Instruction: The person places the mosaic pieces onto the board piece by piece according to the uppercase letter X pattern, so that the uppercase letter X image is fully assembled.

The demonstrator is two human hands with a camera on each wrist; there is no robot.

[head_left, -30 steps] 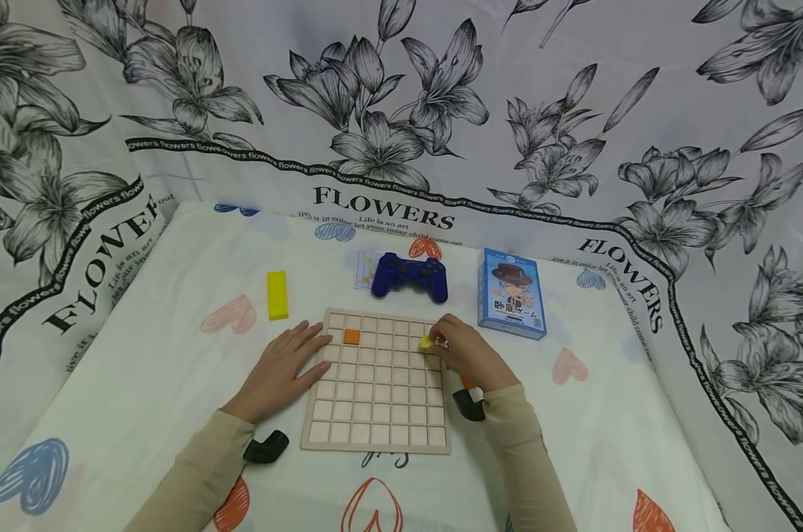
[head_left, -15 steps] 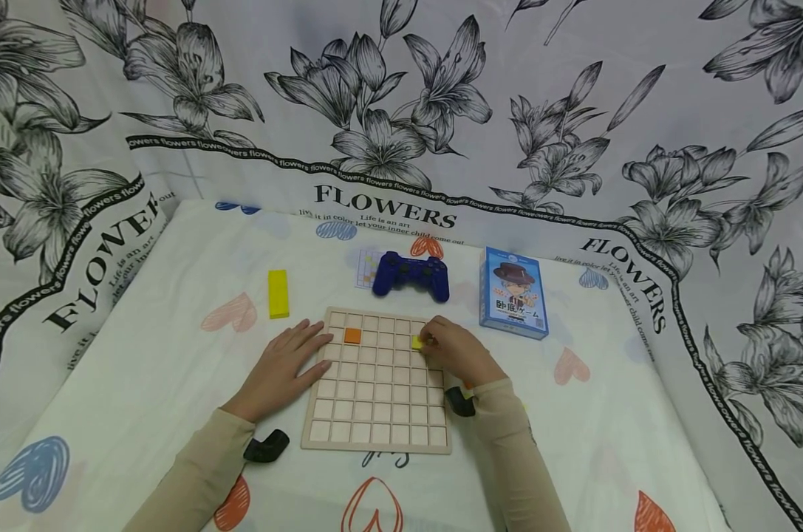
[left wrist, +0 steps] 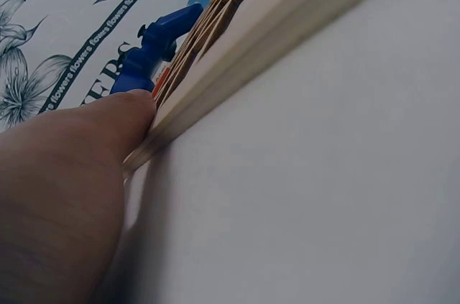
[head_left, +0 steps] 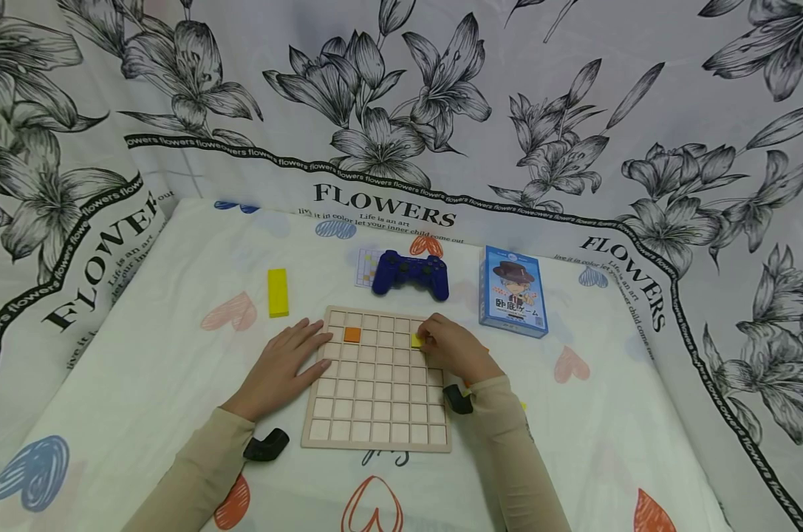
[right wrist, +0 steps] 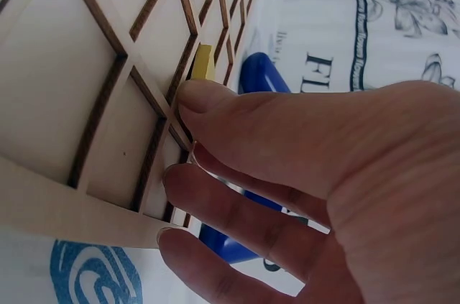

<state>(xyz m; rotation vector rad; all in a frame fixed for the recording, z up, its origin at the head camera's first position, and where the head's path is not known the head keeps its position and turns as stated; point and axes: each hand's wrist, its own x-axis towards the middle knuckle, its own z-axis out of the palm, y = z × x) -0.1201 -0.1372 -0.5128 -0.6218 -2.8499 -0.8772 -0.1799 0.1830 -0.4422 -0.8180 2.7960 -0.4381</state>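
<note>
At frame centre, a gridded board (head_left: pixel 377 380) lies on the cloth. One upper cell holds an orange tile (head_left: pixel 352 335); another, toward the upper right, holds a yellow tile (head_left: pixel 417 340). The right hand (head_left: pixel 456 349) touches that yellow tile with extended fingertips. The left hand (head_left: pixel 283 367) lies flat, fingers spread, against the board's left edge.
</note>
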